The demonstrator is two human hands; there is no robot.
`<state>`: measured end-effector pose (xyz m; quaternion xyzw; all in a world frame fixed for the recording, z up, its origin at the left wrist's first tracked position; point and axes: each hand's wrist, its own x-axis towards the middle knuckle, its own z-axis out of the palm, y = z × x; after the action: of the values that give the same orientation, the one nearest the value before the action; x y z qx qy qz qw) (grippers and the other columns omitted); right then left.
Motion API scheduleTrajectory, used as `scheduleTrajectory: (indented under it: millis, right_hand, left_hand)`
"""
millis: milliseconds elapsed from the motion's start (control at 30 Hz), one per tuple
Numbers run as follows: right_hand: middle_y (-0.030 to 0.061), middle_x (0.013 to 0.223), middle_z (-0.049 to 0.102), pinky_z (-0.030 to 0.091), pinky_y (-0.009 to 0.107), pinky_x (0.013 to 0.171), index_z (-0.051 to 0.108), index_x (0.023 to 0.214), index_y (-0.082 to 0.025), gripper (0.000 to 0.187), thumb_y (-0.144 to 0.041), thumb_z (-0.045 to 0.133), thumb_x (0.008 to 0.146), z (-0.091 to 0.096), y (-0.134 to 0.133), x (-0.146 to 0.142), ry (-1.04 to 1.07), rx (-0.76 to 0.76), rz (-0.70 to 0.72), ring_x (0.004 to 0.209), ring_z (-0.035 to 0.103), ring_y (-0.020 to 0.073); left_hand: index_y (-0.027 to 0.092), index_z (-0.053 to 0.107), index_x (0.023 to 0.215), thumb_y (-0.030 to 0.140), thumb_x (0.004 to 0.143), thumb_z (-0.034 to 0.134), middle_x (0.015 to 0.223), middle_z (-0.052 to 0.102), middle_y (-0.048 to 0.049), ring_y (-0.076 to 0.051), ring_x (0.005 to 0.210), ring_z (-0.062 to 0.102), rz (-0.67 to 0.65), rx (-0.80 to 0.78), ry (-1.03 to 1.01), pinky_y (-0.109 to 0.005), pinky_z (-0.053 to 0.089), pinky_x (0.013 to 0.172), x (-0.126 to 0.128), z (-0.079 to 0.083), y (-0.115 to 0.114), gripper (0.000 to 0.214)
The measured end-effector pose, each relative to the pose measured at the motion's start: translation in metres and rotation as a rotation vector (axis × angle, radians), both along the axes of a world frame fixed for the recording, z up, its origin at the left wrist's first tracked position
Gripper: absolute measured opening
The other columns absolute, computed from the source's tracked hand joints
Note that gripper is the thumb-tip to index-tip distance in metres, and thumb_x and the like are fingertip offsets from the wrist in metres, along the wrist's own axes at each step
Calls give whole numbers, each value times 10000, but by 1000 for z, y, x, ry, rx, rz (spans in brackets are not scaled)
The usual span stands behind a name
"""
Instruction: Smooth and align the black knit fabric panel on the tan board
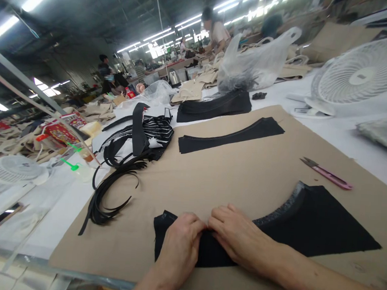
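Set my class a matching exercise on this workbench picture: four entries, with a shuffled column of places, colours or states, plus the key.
Column one
1. Snips
2. Left hand and right hand
3. Plastic bag
4. Loose black strips

Column two
A. Whitish and see-through
B. Bunched in a curve, towards the left of the picture
C. Pink-handled, lying on the brown sheet
D. Close together, on the nearest black fabric piece

Right pairs: 1-C, 2-D, 3-A, 4-B.
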<state>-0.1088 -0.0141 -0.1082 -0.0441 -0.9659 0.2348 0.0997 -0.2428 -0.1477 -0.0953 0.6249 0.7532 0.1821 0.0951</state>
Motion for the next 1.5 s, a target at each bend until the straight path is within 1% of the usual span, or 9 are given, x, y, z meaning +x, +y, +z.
scheduleTrajectory:
  millis: [133, 300, 467, 600, 800, 1000, 1233, 1367, 1500]
  right_hand:
    - [39, 864, 550, 320, 359, 751, 548, 904, -177, 182, -30, 453, 856, -4, -1, 5, 48, 191, 87, 814, 486, 198]
    - [38, 932, 571, 343, 395, 831, 541, 943, -192, 81, -147, 528, 877, 9, 9, 7, -32, 80, 44, 881, 519, 214]
    - [45, 968, 604, 338, 439, 921, 565, 978, -196, 185, -239, 642, 815, 31, 18, 9, -187, -72, -1, 930, 555, 230]
    - [47, 904, 618, 365, 413, 880, 582, 911, -187, 140, -200, 643, 786, 35, 18, 10, -260, -78, 6, 894, 565, 232]
    - [37, 896, 606, 389, 366, 795, 574, 853, -195, 86, -161, 602, 780, 23, 16, 10, -204, -66, -13, 873, 563, 225]
    - [16, 892, 588, 403, 314, 777, 552, 860, -196, 93, -116, 569, 816, 17, 18, 20, -141, -138, 8, 853, 556, 184]
    - [26, 889, 558, 393, 295, 774, 556, 872, -183, 180, -30, 463, 857, 6, 12, 33, -19, 1, 76, 846, 509, 173]
    - [41, 910, 555, 365, 333, 771, 563, 947, -160, 210, -11, 487, 820, -5, 10, 40, 63, 200, 159, 828, 468, 197]
    - [42, 893, 549, 344, 345, 767, 564, 962, -152, 185, -37, 470, 851, -7, 10, 44, 96, 271, 184, 804, 451, 197]
  left_hand:
    - [78, 545, 1252, 29, 823, 351, 1178, 636, -145, -235, 1136, 567, -142, 262, 355, -352, 517, 914, 7, -25, -29, 474]
    - [159, 429, 1372, 31, 831, 375, 1313, 586, -74, -180, 1248, 511, -224, 170, 370, -384, 420, 1061, -4, -23, -45, 559]
    - [254, 517, 1259, 144, 919, 461, 1137, 669, -34, -172, 1074, 609, -78, 159, 138, -467, 381, 1059, -12, -9, -38, 362]
    - [259, 606, 1114, 168, 822, 622, 995, 649, -23, -219, 997, 586, 96, 64, -31, -471, 433, 941, 1, 1, -19, 306]
    - [250, 673, 913, -27, 705, 507, 911, 641, -2, -204, 947, 563, 72, -51, -236, -397, 445, 879, 19, 11, 12, 384]
    - [229, 688, 867, -39, 706, 499, 882, 639, -10, -191, 906, 579, 80, -72, -234, -335, 481, 820, 19, 12, 15, 365]
    - [177, 675, 1000, 71, 881, 393, 843, 642, -56, -192, 794, 592, -64, 130, 130, -322, 539, 701, 31, -7, -5, 324]
    - [66, 555, 1244, 11, 824, 349, 1161, 641, -125, -226, 1106, 561, -165, 355, 410, -343, 512, 921, 33, -27, -25, 471]
    - [92, 503, 1301, -12, 782, 356, 1275, 598, -97, -208, 1236, 494, -190, 319, 413, -353, 466, 1002, 29, -29, -37, 549]
